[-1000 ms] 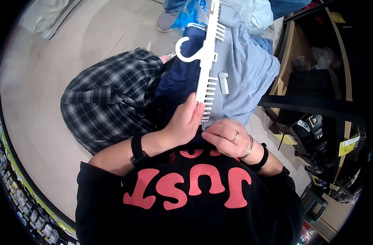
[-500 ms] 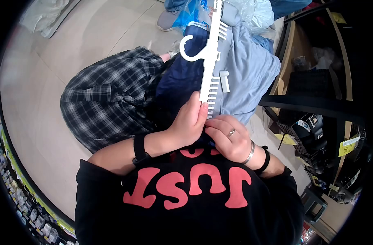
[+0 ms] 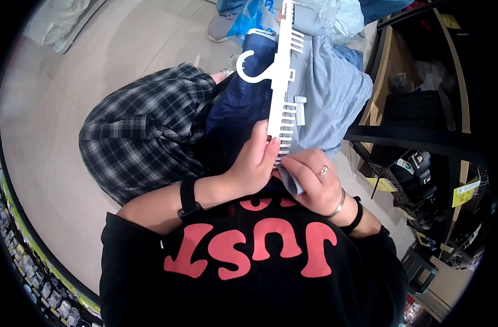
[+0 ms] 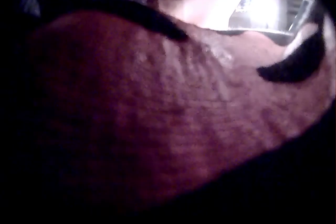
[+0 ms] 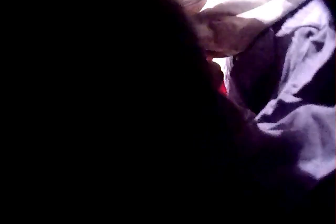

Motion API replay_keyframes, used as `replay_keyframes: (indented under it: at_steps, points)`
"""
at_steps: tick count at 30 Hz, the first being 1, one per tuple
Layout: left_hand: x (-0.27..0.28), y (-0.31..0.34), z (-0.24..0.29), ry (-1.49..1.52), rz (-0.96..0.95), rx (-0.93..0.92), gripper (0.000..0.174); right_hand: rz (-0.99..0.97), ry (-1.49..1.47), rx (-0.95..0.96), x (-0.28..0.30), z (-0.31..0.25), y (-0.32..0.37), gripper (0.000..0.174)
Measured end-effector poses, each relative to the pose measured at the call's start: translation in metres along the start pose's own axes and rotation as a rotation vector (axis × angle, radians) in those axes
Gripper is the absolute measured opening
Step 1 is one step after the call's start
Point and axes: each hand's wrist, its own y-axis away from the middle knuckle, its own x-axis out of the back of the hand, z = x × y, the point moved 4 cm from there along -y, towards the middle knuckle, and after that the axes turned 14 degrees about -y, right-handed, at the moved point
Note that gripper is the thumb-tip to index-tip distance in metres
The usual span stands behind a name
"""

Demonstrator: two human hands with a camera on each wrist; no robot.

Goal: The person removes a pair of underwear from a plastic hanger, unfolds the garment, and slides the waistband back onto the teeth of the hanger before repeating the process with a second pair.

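A white plastic hanger [image 3: 280,82] with a hook and comb-like teeth lies lengthwise over the lap in the head view. My left hand [image 3: 249,163] grips its near end, thumb on top of the bar. Beneath and right of the hanger spreads a light grey-blue garment [image 3: 339,90]. My right hand [image 3: 314,180], wearing a ring, pinches a folded grey edge [image 3: 291,181] of that cloth by the last teeth. A small pale plastic piece [image 3: 300,111] rests on the garment beside the teeth. Both wrist views are mostly dark; pale cloth [image 5: 310,124] shows in the right one.
Dark blue cloth [image 3: 238,114] and a plaid-covered leg [image 3: 140,131] lie left of the hanger. Shelving [image 3: 412,139] with goods stands close on the right. Plastic bags [image 3: 342,19] and another person's shoe [image 3: 220,28] are at the far side.
My right hand has shifted slightly right, and a folded grey edge now shows beneath its fingers. The hanger moved a little right, then partly back, with my left hand still gripping it.
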Motion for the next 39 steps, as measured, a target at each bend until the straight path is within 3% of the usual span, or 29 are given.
replay_keyframes:
  at_steps: [2,6,13,18,20,21,25,28,29,33,36,39]
  points:
    - [-0.001,0.0,0.0,-0.026,0.036,-0.056,0.022,-0.056,0.084,-0.149,0.005,-0.002,0.0,0.036]
    - [-0.001,0.002,0.001,-0.038,0.066,-0.032,0.021,-0.102,0.147,-0.144,0.006,-0.004,-0.001,0.032]
    - [-0.001,0.003,0.006,-0.101,0.226,-0.208,0.022,0.021,0.071,0.14,-0.007,-0.001,0.002,0.029]
    - [-0.005,0.005,0.003,-0.038,0.149,-0.244,0.023,0.045,-0.021,0.243,-0.011,0.001,0.005,0.029]
    - [-0.006,0.004,0.001,-0.011,0.094,-0.247,0.024,0.048,-0.064,0.184,-0.012,0.002,0.007,0.029]
    - [-0.005,0.0,0.0,-0.12,0.114,-0.362,0.025,0.048,-0.086,0.158,-0.012,0.004,0.007,0.03]
    - [-0.005,0.003,-0.017,-0.03,-0.083,-0.078,0.031,0.017,-0.302,-0.188,-0.002,0.019,0.01,0.024]
    - [-0.006,0.002,-0.02,0.027,-0.175,-0.013,0.032,0.055,-0.354,-0.33,0.005,0.022,0.008,0.017]
    - [-0.005,0.003,-0.018,-0.002,-0.157,-0.044,0.032,0.106,-0.384,-0.364,0.004,0.026,0.01,0.012]
    - [-0.002,0.004,-0.013,-0.036,-0.076,-0.122,0.031,0.324,-0.526,-0.828,-0.006,0.045,0.027,0.012]
    - [0.003,0.005,-0.01,-0.034,-0.043,-0.171,0.031,0.482,-0.707,-0.951,-0.012,0.052,0.037,0.014]
    - [0.003,0.007,-0.013,-0.068,-0.036,-0.195,0.031,0.418,-0.662,-0.995,-0.012,0.052,0.035,0.016]
